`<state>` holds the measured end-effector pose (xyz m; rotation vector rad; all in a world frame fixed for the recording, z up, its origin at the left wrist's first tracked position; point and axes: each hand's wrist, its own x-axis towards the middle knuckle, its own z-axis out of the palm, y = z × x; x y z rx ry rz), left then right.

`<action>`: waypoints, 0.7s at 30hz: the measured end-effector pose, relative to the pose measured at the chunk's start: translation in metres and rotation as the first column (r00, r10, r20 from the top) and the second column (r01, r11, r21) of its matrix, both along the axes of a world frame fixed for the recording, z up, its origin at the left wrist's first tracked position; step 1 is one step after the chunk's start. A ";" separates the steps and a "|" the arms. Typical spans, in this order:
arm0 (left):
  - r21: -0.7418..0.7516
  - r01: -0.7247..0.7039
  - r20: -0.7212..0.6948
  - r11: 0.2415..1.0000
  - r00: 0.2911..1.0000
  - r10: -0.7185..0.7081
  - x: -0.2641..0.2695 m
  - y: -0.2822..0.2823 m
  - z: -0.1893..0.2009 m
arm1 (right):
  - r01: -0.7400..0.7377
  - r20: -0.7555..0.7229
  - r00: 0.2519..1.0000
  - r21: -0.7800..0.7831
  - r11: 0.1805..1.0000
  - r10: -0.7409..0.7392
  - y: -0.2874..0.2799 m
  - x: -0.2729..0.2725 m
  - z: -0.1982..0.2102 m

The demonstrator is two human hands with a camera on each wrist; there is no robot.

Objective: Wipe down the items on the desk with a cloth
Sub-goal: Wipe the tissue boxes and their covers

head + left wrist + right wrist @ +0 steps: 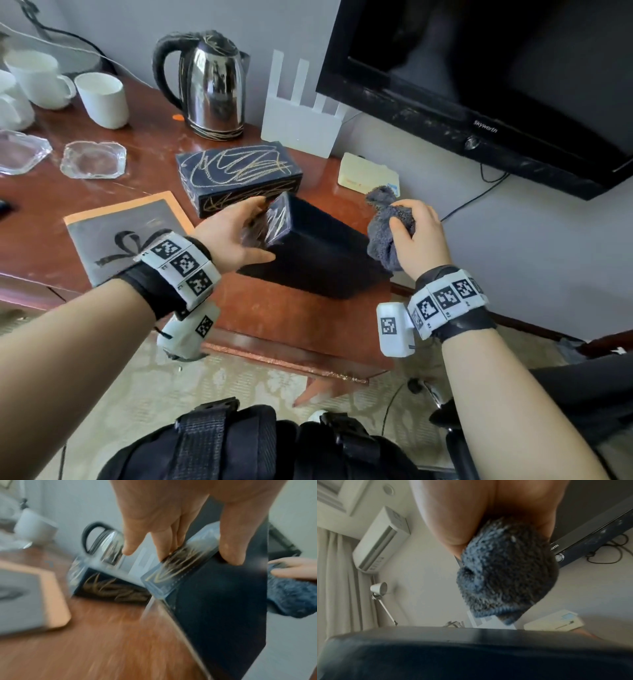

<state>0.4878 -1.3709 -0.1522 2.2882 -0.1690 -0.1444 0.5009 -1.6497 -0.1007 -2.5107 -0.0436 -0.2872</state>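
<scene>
Nearest, the left hand [236, 236] grips one end of the dark box [318, 253], tilted on the counter [274, 318] beside a scribbled box [239, 178]. Right hand [419, 233] clutches the grey cloth [387, 226] alongside; pressing hard could slip the glossy box free.

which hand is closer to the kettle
Left. The left hand grips the dark box's end nearer the kettle; the right hand holds the cloth farther right.
</scene>
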 end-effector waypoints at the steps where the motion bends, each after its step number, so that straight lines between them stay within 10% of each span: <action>1: 0.021 0.000 0.030 1.000 1.000 -0.001 0.002 -0.001 0.018 | -0.001 0.007 1.000 0.030 1.000 0.001 0.002 0.001 0.004; 11: 0.437 0.065 0.135 0.897 0.981 -0.137 0.013 -0.031 0.098 | -0.086 0.221 0.974 0.108 0.990 0.060 0.023 0.005 0.048; 15: 0.413 0.089 0.146 0.906 0.976 -0.162 0.017 -0.054 0.092 | -0.090 0.312 0.944 -0.076 0.993 0.110 0.035 0.020 0.064; 21: 0.276 0.120 0.171 0.954 0.970 -0.172 0.015 -0.073 0.084 | -0.095 0.077 0.991 -0.192 0.977 0.112 0.038 0.032 0.054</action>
